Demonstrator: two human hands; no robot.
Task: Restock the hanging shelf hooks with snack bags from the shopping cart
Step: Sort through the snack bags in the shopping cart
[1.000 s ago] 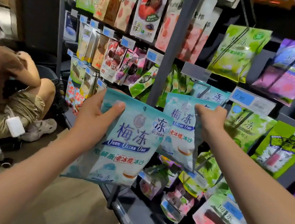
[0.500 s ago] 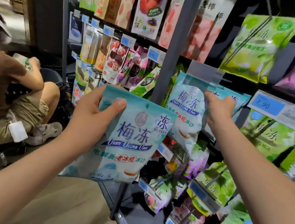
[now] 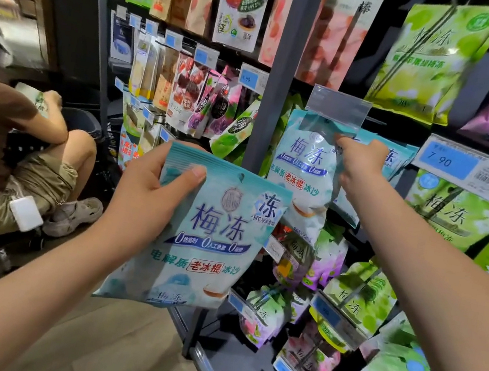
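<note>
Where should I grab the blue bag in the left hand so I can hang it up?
Pinch the blue bag by its flat top edge, just right of the hang hole, coming from the right: the left hand covers the top-left corner.

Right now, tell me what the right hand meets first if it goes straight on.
Likely the clear label holder just above it; the right hand, pinching a blue bag, points there. Depth unclear.

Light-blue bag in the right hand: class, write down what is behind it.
Behind the light-blue bag, pinched near its top by the right hand, edges of matching bags show on the right. Their number and the hook are covered.
</note>
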